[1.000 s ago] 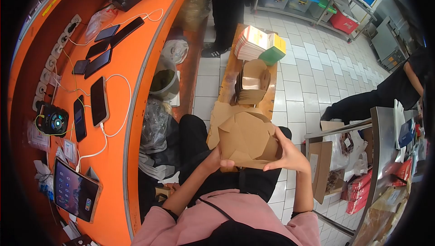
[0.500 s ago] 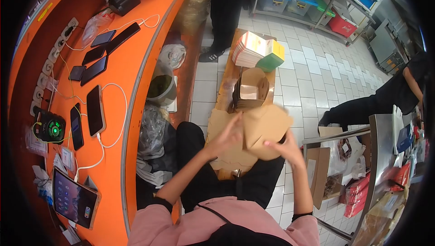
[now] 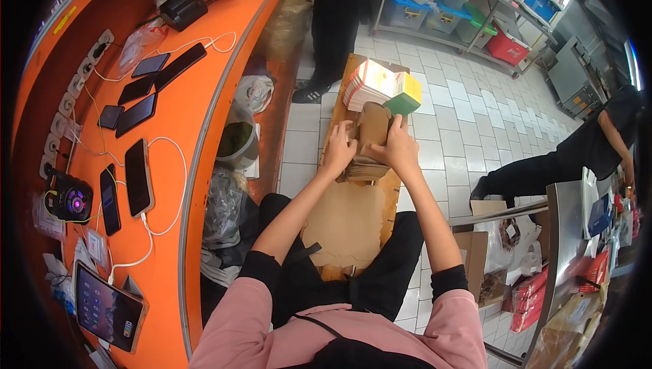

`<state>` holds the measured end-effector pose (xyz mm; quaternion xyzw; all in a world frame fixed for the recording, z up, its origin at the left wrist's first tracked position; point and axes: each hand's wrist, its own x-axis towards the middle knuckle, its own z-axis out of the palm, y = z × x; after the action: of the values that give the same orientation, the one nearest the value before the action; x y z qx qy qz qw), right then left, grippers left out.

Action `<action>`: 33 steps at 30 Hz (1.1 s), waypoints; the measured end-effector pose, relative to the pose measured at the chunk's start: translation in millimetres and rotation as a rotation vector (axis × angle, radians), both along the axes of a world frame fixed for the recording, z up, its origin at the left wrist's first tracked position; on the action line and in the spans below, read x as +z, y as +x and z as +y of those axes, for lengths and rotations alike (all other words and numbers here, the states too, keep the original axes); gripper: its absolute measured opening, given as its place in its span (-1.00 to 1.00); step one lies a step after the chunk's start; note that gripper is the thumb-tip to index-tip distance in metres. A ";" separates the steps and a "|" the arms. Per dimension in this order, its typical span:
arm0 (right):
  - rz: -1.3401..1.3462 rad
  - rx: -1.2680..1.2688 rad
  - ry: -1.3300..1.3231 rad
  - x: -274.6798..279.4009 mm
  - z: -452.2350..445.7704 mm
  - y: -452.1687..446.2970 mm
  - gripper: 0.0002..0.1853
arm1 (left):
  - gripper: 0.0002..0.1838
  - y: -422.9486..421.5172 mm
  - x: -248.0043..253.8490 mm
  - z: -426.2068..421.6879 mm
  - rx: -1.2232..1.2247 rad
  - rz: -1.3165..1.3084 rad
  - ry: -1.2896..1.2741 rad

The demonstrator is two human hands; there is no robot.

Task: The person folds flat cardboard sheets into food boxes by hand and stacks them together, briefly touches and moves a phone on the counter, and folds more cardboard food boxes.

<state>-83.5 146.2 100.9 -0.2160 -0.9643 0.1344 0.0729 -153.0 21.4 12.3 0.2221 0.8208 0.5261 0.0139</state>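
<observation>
A stack of nested brown cardboard food boxes (image 3: pixel 367 172) stands on the wooden bench (image 3: pixel 389 199) in front of me. At the left side of its top box, my left hand (image 3: pixel 339 150) has its fingers curled against the cardboard. My right hand (image 3: pixel 399 149) grips the opposite side, thumb toward the inside and fingers along the outer wall. The palms partly hide the box's walls. Nearer my lap lies a pile of flat, unfolded cardboard blanks (image 3: pixel 343 223). Just beyond the boxes are red-and-white printed cartons (image 3: pixel 370 85) and a green-and-yellow one (image 3: pixel 405 95).
An orange counter (image 3: pixel 166 233) on my left holds several phones (image 3: pixel 139 179), cables and a tablet (image 3: pixel 109 304). Below it stand a bucket (image 3: pixel 239 141) and plastic bags (image 3: pixel 224 202). One person (image 3: pixel 339 22) stands ahead, another (image 3: pixel 570 155) at the right, near a metal table (image 3: pixel 567 233).
Both hands have moved forward, from holding a folded box above the flat blanks to the box stack. That box is now at the stack, and the blanks are uncovered.
</observation>
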 end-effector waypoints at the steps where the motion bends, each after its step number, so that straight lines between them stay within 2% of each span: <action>1: -0.090 -0.019 0.051 -2.4 -1.7 0.4 -0.15 | -0.51 4.7 4.2 2.0 -0.006 0.019 -0.012; 4: -0.231 -0.048 0.044 -7.8 -2.8 -6.5 -0.16 | -0.53 10.1 0.5 5.9 -0.011 0.085 -0.020; 5: -0.233 -0.052 0.045 -10.6 -1.7 -8.0 -0.16 | -0.53 9.9 -1.0 7.8 -0.007 0.140 -0.011; 9: -0.223 -0.031 0.038 -5.8 -2.0 -9.1 -0.15 | -0.54 5.5 -3.7 6.2 0.003 0.094 -0.064; 11: -0.215 -0.016 0.011 0.6 0.5 -7.8 -0.14 | -0.57 2.1 -6.0 4.7 -0.025 0.081 0.008; 13: -0.214 0.004 -0.036 2.7 10.7 -2.7 -0.11 | -0.57 -1.0 -11.6 5.7 -0.029 0.110 0.000; 14: -0.243 0.008 -0.073 4.0 14.7 -2.1 0.00 | -0.57 -1.4 -11.1 6.0 -0.041 0.137 -0.010; 20: -0.228 -0.003 -0.145 -1.7 28.6 0.4 0.14 | -0.56 -4.5 -7.2 7.6 -0.136 0.074 -0.007; 24: -0.237 -0.013 -0.162 0.3 28.9 0.0 0.11 | -0.52 -3.1 -2.5 6.2 -0.161 0.110 -0.014; 27: -0.261 0.025 -0.133 -2.6 26.9 -3.9 0.10 | -0.58 -3.6 -3.3 7.4 -0.145 0.063 -0.042; 29: -0.381 0.001 -0.040 -6.7 19.5 -13.5 0.05 | -0.60 -2.7 -0.5 7.5 -0.127 0.042 -0.113; 33: -0.424 -0.004 0.091 -15.5 1.5 -30.0 0.02 | -0.63 -2.0 4.3 10.3 -0.119 0.142 -0.280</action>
<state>-113.5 147.7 85.4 -0.2379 -0.9627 0.0423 -0.1216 -155.0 31.7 16.6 0.3025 0.8705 0.3877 0.0179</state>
